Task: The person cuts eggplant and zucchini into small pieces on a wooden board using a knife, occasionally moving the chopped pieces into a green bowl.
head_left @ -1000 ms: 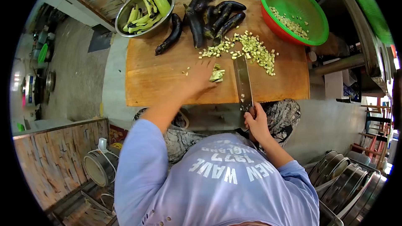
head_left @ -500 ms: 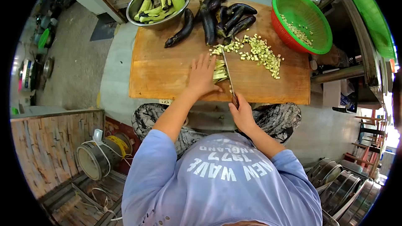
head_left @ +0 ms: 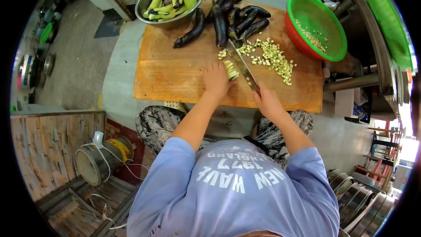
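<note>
My right hand (head_left: pixel 268 102) is closed round the handle of a kitchen knife (head_left: pixel 244 66), whose blade slants up and left over the wooden board (head_left: pixel 166 79). Just left of the blade, my left hand (head_left: pixel 215 80) has its fingers bunched against a bundle of pale green eggplant strips (head_left: pixel 231 70), steadying it. Diced eggplant (head_left: pixel 276 59) is spread to the right of the knife, and a few cubes lie by the blade's tip. Several dark unpeeled eggplants (head_left: pixel 220 25) lie at the back of the board.
A metal bowl (head_left: pixel 175 23) of peeled eggplants stands at the board's back left corner. At the back right, a green colander (head_left: pixel 337 52) with some diced pieces sits in a red basket (head_left: pixel 294 39). A metal frame (head_left: pixel 351 82) is beyond the right edge.
The knife has shifted right and tilted more to the left, away from the strips. My left hand's spread fingers have drawn in round the strips, which are now gathered into a shorter bundle.
</note>
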The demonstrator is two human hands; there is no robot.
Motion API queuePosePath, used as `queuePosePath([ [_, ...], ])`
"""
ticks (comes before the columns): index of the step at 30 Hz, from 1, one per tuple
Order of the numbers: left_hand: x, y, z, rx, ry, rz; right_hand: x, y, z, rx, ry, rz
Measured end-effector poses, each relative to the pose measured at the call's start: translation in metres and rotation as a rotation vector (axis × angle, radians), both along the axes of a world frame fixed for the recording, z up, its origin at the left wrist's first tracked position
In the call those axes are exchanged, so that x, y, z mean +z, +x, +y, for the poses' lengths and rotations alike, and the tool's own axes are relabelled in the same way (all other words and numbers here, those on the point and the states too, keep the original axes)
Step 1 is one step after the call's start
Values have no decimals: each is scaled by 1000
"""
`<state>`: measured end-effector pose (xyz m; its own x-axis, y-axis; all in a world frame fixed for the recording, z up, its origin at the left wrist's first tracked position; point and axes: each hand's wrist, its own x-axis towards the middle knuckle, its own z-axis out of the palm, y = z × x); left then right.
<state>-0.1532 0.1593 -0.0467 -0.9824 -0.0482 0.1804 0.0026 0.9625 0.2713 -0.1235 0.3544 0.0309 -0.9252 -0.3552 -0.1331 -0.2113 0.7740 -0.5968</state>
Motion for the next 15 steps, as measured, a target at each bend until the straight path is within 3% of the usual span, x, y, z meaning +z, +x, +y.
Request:
queuePosePath([
  [7, 5, -3, 4, 19, -51, -174, 28, 14, 3, 43, 51, -38],
  [15, 1, -4, 3, 4, -93, -159, -21, -9, -8, 49, 21, -32],
])
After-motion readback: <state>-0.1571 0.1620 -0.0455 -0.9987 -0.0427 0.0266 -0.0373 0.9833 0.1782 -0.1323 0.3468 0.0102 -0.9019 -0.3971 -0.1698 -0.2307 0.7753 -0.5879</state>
